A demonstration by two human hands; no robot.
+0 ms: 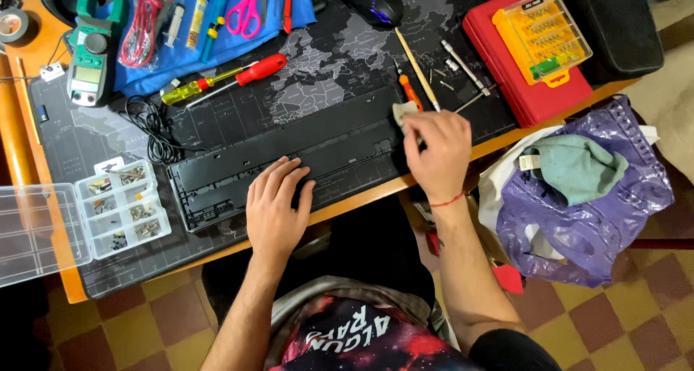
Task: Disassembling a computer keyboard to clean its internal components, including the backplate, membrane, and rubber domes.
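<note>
The black keyboard shell (289, 158) lies along the worktop's (50, 38) near edge. The left hand (277, 208) rests flat on it, fingers spread, holding nothing. The right hand (436, 154) pinches a small pale cloth (402, 111) against the shell's right end, beside an orange-handled tool (410, 92)

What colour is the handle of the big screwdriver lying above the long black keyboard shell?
The big screwdriver has a see-through yellow handle with a red end, clearest in the head view.
</note>
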